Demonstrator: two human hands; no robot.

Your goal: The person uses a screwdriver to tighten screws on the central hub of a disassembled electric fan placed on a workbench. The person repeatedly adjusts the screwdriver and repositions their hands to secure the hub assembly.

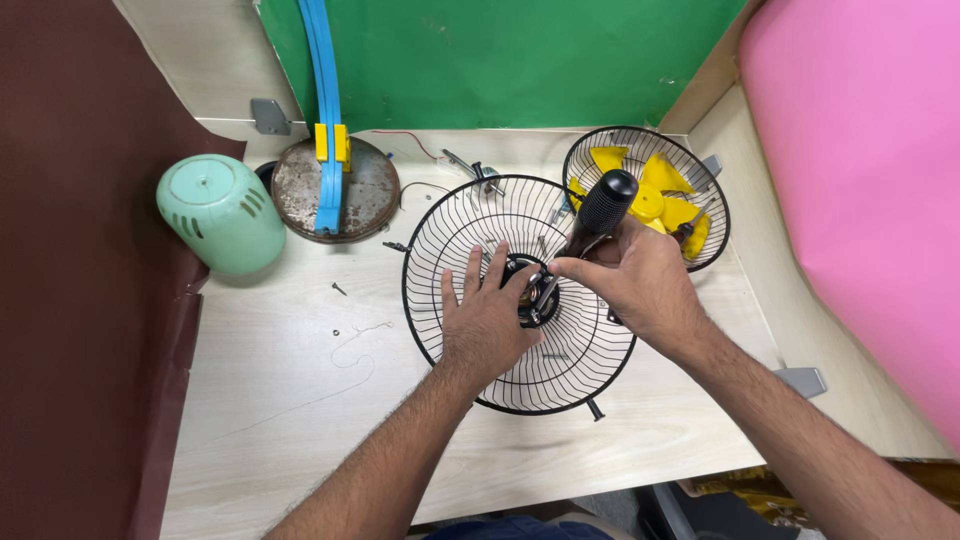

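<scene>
While the dark maroon sheet drapes the far left edge, a pale mint-green plastic motor cover lies on its side on the light wooden desk. Just right of it sits a rusty round metal base plate, with a blue curved stand and a yellow clip rising over it. Small loose screws and a thin wire lie on the desk nearby. Now to the centre: a black round wire fan guard rests flat on the desk, and the left hand presses down on it, fingers spread and flat beside the black hub, gripping nothing. The right hand comes in from the right, closed around a black-handled screwdriver, its tip down at the hub. Behind that hand, further right, a second black wire guard holds a yellow plastic fan blade. A green backdrop stands behind, a pink panel on the right.
</scene>
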